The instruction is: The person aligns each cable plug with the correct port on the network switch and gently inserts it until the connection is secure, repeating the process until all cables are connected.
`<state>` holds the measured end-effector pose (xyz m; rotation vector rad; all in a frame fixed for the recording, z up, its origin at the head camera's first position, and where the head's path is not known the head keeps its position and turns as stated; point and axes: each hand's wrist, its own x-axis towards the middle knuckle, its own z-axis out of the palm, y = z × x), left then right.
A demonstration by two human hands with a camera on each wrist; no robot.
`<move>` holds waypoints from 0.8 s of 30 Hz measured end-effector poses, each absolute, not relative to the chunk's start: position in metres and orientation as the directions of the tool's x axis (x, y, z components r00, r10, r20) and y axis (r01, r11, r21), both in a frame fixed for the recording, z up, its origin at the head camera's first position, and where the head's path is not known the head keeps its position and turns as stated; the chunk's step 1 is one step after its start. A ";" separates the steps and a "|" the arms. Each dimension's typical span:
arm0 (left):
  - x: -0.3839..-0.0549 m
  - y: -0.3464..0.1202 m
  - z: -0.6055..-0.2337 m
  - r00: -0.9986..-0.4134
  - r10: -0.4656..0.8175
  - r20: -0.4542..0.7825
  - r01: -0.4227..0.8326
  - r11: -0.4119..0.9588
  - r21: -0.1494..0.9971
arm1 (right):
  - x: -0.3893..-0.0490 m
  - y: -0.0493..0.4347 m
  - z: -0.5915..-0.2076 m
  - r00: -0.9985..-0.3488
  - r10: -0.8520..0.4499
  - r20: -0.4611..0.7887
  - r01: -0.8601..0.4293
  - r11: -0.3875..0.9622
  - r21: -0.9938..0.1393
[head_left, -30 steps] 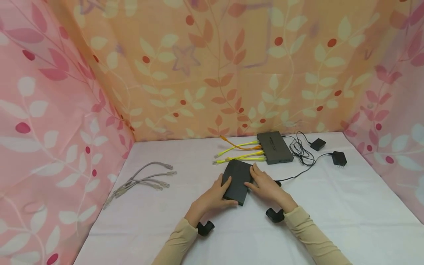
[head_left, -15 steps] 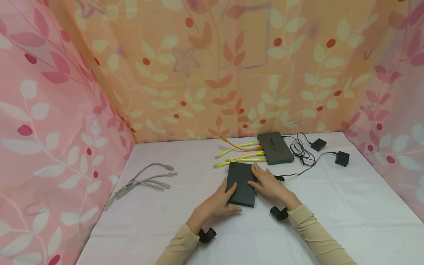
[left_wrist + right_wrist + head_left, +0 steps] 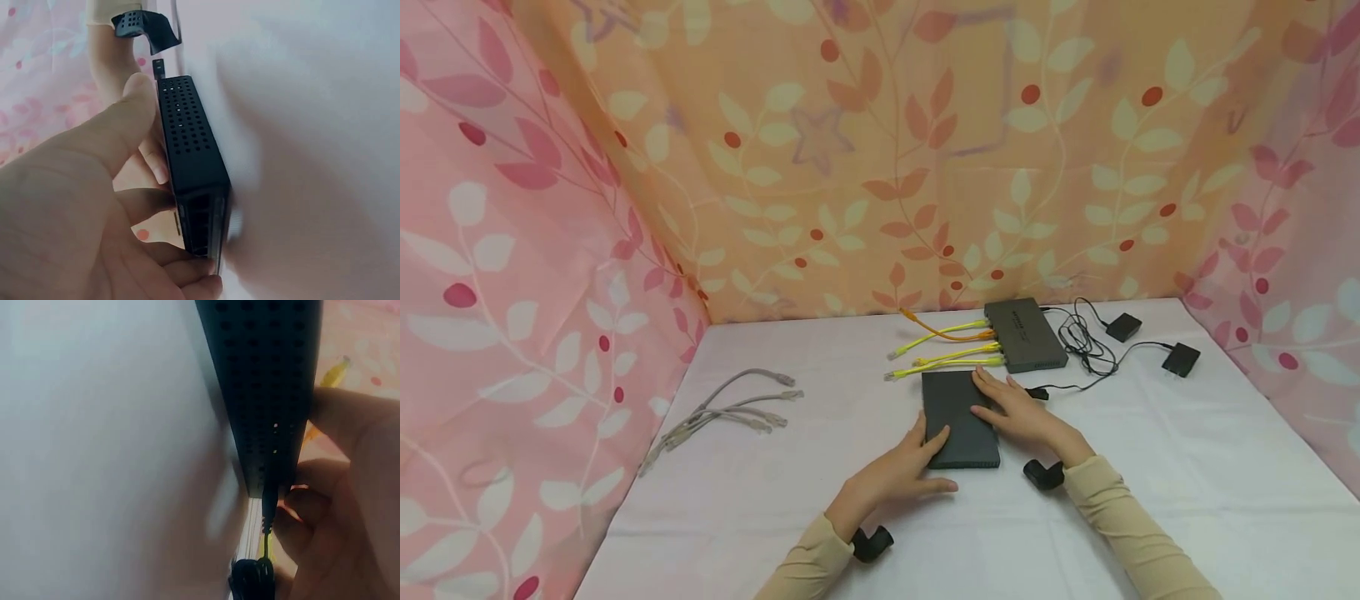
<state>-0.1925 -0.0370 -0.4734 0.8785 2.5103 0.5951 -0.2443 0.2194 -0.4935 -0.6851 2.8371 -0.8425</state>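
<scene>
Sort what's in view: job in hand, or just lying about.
In the job, it seems: black front box, between left hand and right hand; its plugged-in cord.
Lying about, apparently: gray cables; rear box; its yellow cables; its orange cable.

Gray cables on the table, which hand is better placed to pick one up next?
Probably the left hand: it is nearer the gray cables, on their side of the black box. The right hand rests at the opposite edge.

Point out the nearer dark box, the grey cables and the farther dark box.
Nearer dark box (image 3: 959, 415): head view, on its flat top face.
Grey cables (image 3: 694, 417): head view, where the strands bunch together.
Farther dark box (image 3: 1026, 336): head view, on its top face.
</scene>
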 end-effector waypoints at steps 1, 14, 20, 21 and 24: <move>-0.192 -0.037 -0.474 -0.708 0.664 -0.238 0.483 0.702 0.523 | -0.246 0.221 -0.494 -0.891 -0.453 0.026 -0.393 0.742 -0.543; -0.186 -0.038 -0.478 -0.619 0.755 -0.216 0.419 0.550 0.723 | -0.258 0.235 -0.493 -0.845 -0.535 0.017 -0.440 0.677 -0.590; -0.182 -0.034 -0.482 -0.606 0.765 -0.218 0.380 0.519 0.766 | -0.262 0.235 -0.493 -0.825 -0.564 0.036 -0.482 0.670 -0.565; -0.182 -0.033 -0.483 -0.604 0.767 -0.217 0.378 0.515 0.769 | -0.262 0.234 -0.493 -0.822 -0.567 0.040 -0.488 0.668 -0.562; -0.180 -0.030 -0.484 -0.598 0.772 -0.215 0.378 0.508 0.774 | -0.262 0.234 -0.493 -0.818 -0.574 0.044 -0.495 0.662 -0.563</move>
